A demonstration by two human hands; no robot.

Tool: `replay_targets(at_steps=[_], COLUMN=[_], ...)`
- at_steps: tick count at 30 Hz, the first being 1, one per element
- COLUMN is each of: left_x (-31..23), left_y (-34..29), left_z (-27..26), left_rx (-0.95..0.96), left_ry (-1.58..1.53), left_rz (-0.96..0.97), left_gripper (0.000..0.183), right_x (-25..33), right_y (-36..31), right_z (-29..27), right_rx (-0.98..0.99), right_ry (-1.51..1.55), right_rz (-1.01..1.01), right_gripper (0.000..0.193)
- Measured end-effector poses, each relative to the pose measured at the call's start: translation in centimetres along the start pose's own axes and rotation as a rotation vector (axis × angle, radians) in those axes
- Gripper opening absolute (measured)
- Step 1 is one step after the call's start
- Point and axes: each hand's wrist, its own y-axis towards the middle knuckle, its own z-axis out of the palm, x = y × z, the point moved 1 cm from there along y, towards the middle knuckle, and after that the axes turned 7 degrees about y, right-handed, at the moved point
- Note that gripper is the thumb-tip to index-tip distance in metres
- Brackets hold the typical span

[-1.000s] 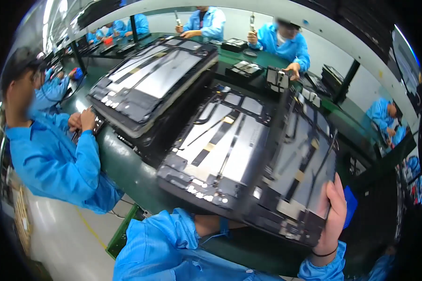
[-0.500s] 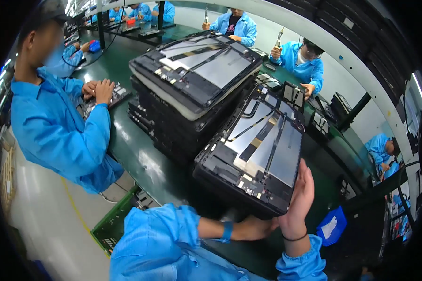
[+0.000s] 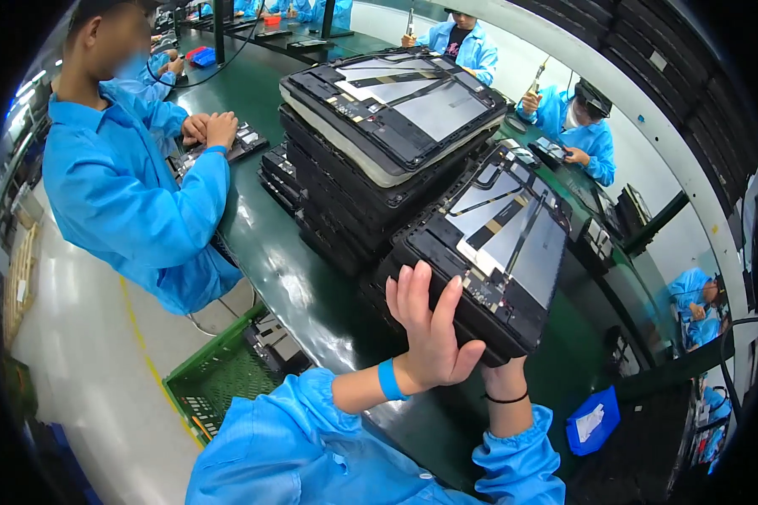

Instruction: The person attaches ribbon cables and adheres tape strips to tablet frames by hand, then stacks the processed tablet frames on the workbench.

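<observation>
I hold a stack of black flat panel assemblies (image 3: 497, 252) with silver plates and ribbon cables on top, resting on the dark green conveyor table (image 3: 286, 269). My left hand (image 3: 429, 328) presses flat against the stack's near left side, fingers spread upward. My right hand (image 3: 504, 370) is under the near edge, mostly hidden, with a black band at the wrist. A taller stack of the same panels (image 3: 387, 118) stands just to the left and behind, touching mine.
A person in a blue coat (image 3: 135, 185) sits at the left, hands on a small part on the table. Other workers in blue sit across the table at the far side. A green crate (image 3: 219, 370) sits on the floor below. A blue bin (image 3: 594, 421) hangs at right.
The stack I hold has come down and away from me onto the table beside the tall pile. My left hand has shifted from under it to its near side.
</observation>
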Motion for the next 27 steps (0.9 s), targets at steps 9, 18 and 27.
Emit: replay_targets(at_steps=[9,18,27], left_x=[2.3,3.3,2.4], left_y=[-2.3,-0.5,-0.3], left_z=[0.2,0.3,0.5], left_rx=[0.039,0.086,0.063], left_ry=[-0.264,-0.159,-0.144], left_rz=[-0.197,-0.215,-0.17], left_gripper=[0.085,0.086,0.091], right_x=[-2.9,-3.9,-4.1], right_y=[2.6,4.7,5.4], right_z=[-4.2,-1.8,-1.2], right_rx=[-0.008,-0.008,0.022], right_ry=[-0.009,0.048,0.114], right_rz=[0.019,0.15,0.206], right_gripper=[0.039,0.04,0.041])
